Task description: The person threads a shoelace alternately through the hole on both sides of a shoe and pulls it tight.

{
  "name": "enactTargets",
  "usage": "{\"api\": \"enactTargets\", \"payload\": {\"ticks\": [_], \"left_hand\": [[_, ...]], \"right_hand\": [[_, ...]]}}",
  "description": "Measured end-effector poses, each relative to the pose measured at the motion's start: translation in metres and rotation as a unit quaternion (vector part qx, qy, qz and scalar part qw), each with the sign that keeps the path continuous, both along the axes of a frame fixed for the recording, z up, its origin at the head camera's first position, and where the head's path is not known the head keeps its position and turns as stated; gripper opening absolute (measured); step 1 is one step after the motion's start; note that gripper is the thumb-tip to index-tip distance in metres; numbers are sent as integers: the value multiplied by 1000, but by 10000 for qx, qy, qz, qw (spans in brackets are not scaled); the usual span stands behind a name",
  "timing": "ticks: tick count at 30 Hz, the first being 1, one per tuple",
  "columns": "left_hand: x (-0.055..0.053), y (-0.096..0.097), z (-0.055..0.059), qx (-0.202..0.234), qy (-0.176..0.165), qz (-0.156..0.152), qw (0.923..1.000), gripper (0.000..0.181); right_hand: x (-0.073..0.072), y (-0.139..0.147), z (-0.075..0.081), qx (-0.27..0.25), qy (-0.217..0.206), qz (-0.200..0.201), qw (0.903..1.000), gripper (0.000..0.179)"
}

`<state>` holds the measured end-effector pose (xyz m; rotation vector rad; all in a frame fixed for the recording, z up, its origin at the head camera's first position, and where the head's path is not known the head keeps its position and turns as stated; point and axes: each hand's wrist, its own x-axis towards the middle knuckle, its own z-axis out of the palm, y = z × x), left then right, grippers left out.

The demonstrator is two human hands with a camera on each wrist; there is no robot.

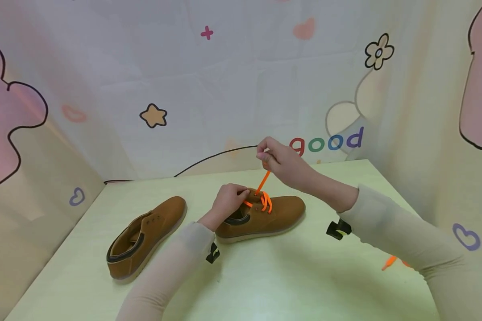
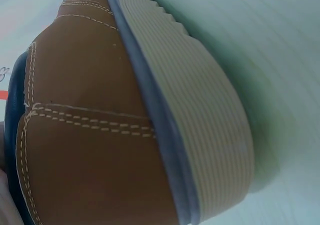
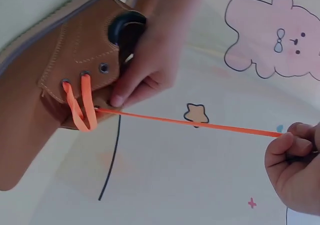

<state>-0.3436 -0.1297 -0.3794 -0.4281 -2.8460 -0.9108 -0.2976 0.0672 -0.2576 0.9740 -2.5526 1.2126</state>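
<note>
A brown leather shoe (image 1: 283, 214) with a pale sole stands on the table, toe to the right in the head view. My left hand (image 1: 226, 198) pinches the edge of its eyelet flap near the opening, thumb outside, other fingertips hidden. The right hand (image 1: 285, 165), raised above the shoe, pinches an orange shoelace (image 3: 190, 122). That lace runs taut from an eyelet on the far flap up to my fingers. Loose orange loops (image 3: 82, 107) cross between the flaps, and one near-side eyelet (image 3: 103, 68) holds no lace. The left wrist view shows the shoe's stitched heel (image 2: 90, 160) close up.
A second brown shoe (image 1: 164, 227), its eyelets without lace, stands at the left of the pale green table (image 1: 265, 276). Another piece of orange lace (image 1: 389, 262) lies at the right, partly behind the right sleeve. A printed curtain (image 1: 233, 80) hangs behind the table.
</note>
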Motion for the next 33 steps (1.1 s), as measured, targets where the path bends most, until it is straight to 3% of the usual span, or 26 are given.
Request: {"api": "enactTargets", "payload": {"ticks": [4, 7, 10, 15, 20, 25, 27, 29, 33], "left_hand": [[0, -1, 0, -21, -73, 11, 10000, 26], [1, -2, 1, -61, 39, -153, 9999, 27], [5, -3, 4, -100, 212, -319, 9992, 31], [20, -6, 15, -110, 386, -481, 9980, 34], [34, -10, 18, -187, 191, -619, 9977, 23], [38, -10, 13, -355, 50, -863, 9956, 17], [38, -8, 11, -290, 93, -937, 9951, 14], [40, -5, 10, -194, 109, -992, 9948, 11], [42, 0, 9, -99, 268, -1081, 9937, 6]], "right_hand": [[1, 7, 3, -186, -341, -57, 9992, 7], [-1, 10, -2, -152, -550, 12, 9984, 10], [-6, 12, -10, 119, -632, 36, 9979, 19], [-11, 18, -22, 673, -713, -60, 9952, 34], [-19, 31, -21, 833, -81, -408, 9957, 38], [-37, 42, -20, 968, 970, -958, 9859, 18], [-44, 41, -29, 1255, 1182, -800, 9818, 10], [-49, 37, -43, 1658, 1292, -392, 9769, 9], [-50, 22, -72, 2254, 1087, 363, 9675, 13]]}}
